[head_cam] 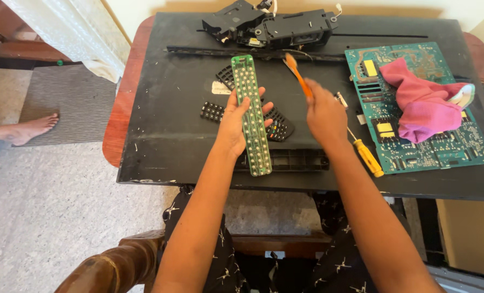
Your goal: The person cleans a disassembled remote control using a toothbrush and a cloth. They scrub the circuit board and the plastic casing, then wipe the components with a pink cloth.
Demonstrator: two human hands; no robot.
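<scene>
A long, narrow green circuit strip (252, 114) dotted with pale round contacts stands lengthwise away from the person, held near its middle, its near end low over the worktop. A small orange brush (298, 73) tilts bristles-up just beside its far end.

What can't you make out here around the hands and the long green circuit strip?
Head view only:
- Orange brush: blurred; its handle end is hidden inside the right hand.
- Black rubber keypad: partly covered by the left hand and the long green circuit strip.
- Large green circuit board: middle hidden under a pink cloth.
</scene>
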